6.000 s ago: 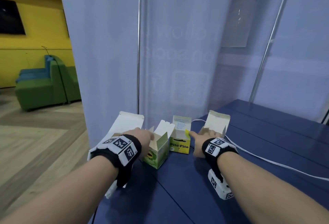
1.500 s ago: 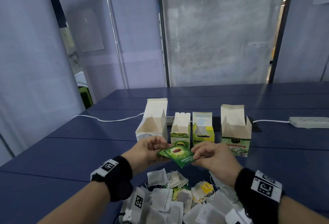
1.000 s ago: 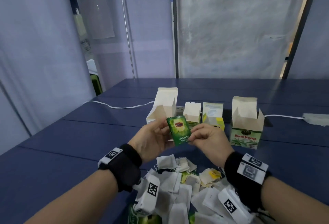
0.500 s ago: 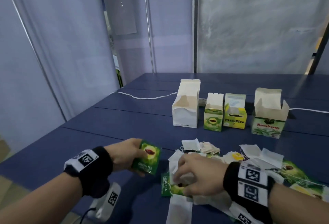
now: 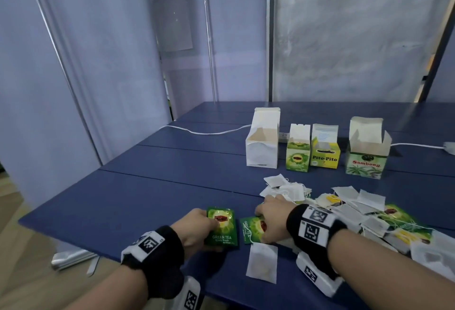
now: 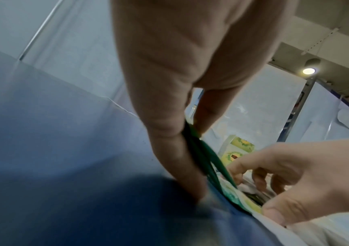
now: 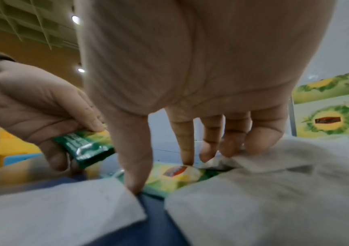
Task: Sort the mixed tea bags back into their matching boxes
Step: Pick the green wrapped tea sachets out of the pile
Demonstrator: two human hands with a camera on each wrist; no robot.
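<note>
Blue table [image 5: 152, 186], four open boxes at the back; my left hand [image 5: 197, 226] pinches a green tea sachet [image 5: 222, 228]; right hand [image 5: 273, 216] has thumb and fingertip down on another sachet [image 5: 253, 229] beside the tea bag pile [image 5: 344, 211], not gripping it.

The packet [image 5: 222, 226] in the left hand [image 5: 194, 226] says "GREEN TEA" — so does the packet [image 5: 253, 229] under the right hand [image 5: 272, 216]. Far past both hands, the yellow box [image 5: 324, 153] says "Pito-Pito" and the white and green box [image 5: 366, 159] says "Sambong".
</note>
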